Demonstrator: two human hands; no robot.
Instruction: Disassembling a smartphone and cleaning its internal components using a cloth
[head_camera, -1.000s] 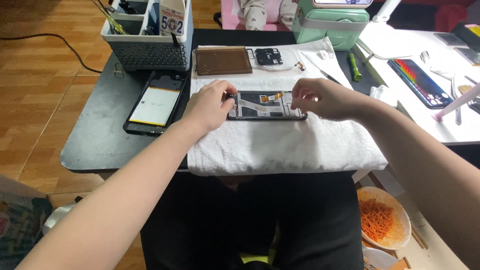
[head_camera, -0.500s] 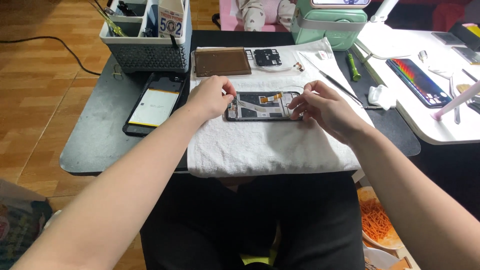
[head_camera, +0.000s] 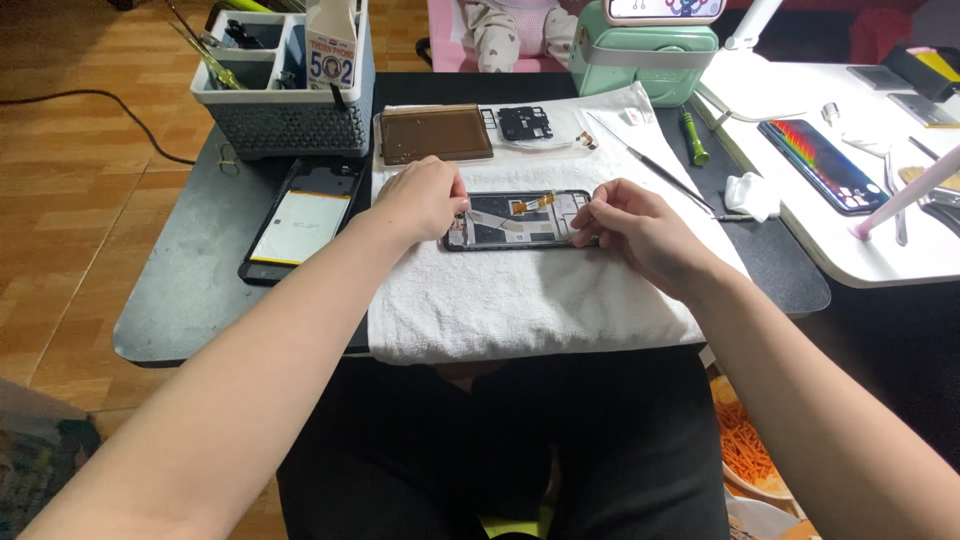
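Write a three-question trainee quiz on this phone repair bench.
1. True or false: the opened black phone frame lies on a white towel.
2. Which hand rests on the frame's end nearer the grey plastic tool basket? A) left hand B) right hand
3. What lies directly beyond the frame on the towel, beside the basket?

Key: 1 true; 2 A; 3 a brown rectangular phone back cover.
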